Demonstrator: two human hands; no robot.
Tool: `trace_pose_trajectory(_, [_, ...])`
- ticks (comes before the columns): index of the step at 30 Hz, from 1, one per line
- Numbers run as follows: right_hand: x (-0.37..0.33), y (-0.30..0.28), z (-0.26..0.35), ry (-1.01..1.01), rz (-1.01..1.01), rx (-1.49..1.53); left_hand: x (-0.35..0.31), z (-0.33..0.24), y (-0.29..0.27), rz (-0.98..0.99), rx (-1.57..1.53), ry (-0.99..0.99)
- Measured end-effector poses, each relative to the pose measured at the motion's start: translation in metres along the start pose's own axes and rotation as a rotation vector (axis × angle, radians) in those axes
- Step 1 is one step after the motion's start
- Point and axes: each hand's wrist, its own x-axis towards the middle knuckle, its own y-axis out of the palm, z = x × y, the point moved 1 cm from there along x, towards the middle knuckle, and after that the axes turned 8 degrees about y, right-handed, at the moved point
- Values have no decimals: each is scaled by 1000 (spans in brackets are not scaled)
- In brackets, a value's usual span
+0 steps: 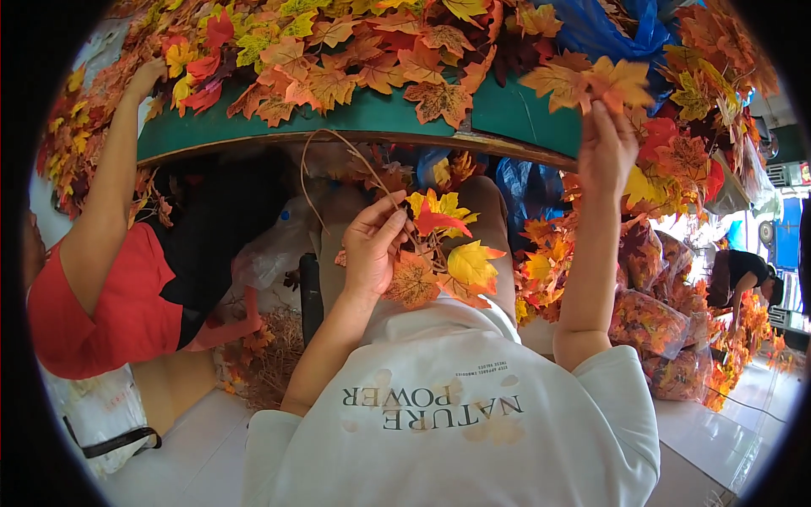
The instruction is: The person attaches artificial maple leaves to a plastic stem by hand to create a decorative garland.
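My left hand (372,245) is closed on a brown-stemmed garland (431,253) of artificial maple leaves in yellow, red and orange. The garland's leaves hang over my lap, and its bare stem (311,182) loops up past the table edge. Raised at the right end of the table, my right hand (606,148) pinches an orange artificial maple leaf (591,83), with a second orange leaf shape overlapping it. Beneath that hand lie more red and yellow leaves on the right.
A green table (363,114) carries heaped artificial leaves (338,51) and a blue plastic bag (625,34). At left, a person in red (110,304) reaches into the heap. Clear bags of leaves (650,325) stand at right, where another person (739,279) bends over farther off.
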Motion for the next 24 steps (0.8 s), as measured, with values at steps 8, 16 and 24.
trace_pose_trajectory(8, [-141,65,-89,622,337,-35,-8,-9,15,29,84,132])
trace_pose_trajectory(16, [-150,55,-99,727,358,38,-8,-11,15,58,21,97])
trace_pose_trajectory(24, [-154,51,-106,865,294,267,-9,-13,22,23,50,80])
